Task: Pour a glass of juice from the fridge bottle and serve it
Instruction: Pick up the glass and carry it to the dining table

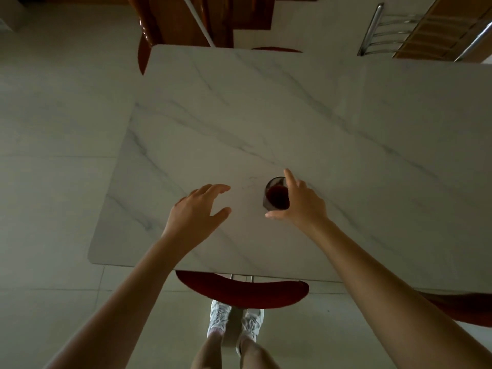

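A clear glass (276, 194) holding dark red juice stands upright on the white marble table (266, 115), toward its near edge. My right hand (300, 203) wraps around the glass from the right, thumb at the near side and index finger over the far rim. My left hand (198, 209) hovers over the table to the left of the glass, fingers spread and holding nothing. No bottle is in view.
A red chair seat (245, 291) is tucked under the table's near edge, just ahead of my white shoes. Another red chair (142, 54) stands at the far left corner. A metal-framed chair (415, 30) sits at the far right. Pale floor tiles lie to the left.
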`<action>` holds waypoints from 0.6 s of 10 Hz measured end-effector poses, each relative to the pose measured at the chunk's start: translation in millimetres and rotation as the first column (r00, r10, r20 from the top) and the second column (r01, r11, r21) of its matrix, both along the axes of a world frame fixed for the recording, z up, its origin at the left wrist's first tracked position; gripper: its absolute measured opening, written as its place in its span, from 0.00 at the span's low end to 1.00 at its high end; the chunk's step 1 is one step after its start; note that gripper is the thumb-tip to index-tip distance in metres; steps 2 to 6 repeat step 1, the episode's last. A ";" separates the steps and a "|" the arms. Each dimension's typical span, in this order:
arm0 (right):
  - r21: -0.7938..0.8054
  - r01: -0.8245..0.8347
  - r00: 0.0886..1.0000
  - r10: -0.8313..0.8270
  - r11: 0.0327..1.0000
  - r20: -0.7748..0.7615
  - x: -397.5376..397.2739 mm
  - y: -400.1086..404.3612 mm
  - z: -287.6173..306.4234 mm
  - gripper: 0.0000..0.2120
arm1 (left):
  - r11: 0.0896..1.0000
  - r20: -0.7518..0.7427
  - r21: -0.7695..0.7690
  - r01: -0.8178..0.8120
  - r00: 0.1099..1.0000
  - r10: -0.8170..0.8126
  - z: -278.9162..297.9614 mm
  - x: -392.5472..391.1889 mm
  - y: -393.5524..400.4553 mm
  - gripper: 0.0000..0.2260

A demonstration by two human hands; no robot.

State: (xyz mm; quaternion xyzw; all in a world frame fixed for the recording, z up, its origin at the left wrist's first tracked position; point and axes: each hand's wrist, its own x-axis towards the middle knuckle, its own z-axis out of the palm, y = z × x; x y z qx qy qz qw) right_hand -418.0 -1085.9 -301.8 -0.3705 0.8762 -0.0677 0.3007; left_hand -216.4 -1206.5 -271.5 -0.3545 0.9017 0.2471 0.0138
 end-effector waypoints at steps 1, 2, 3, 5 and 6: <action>-0.098 0.015 1.000 -0.016 0.995 -0.011 -5.2 6.0 24.8 0.49 | 0.999 -0.044 -0.036 0.000 0.999 -0.002 18.9 1.2 0.0 0.20; -0.098 0.015 1.000 -0.016 0.995 -0.011 -5.2 6.0 24.8 0.49 | 0.999 -0.044 -0.036 0.000 0.999 -0.002 18.9 1.2 0.0 0.20; -0.098 0.015 1.000 -0.016 0.995 -0.011 -5.2 6.0 24.8 0.49 | 0.999 -0.044 -0.036 0.000 0.999 -0.002 18.9 1.2 0.0 0.20; -0.098 0.015 1.000 -0.016 0.995 -0.011 -5.2 6.0 24.8 0.49 | 0.999 -0.044 -0.036 0.000 0.999 -0.002 18.9 1.2 0.0 0.20; -0.098 0.015 1.000 -0.016 0.995 -0.011 -5.2 6.0 24.8 0.49 | 0.999 -0.044 -0.036 0.000 0.999 -0.002 18.9 1.2 0.0 0.20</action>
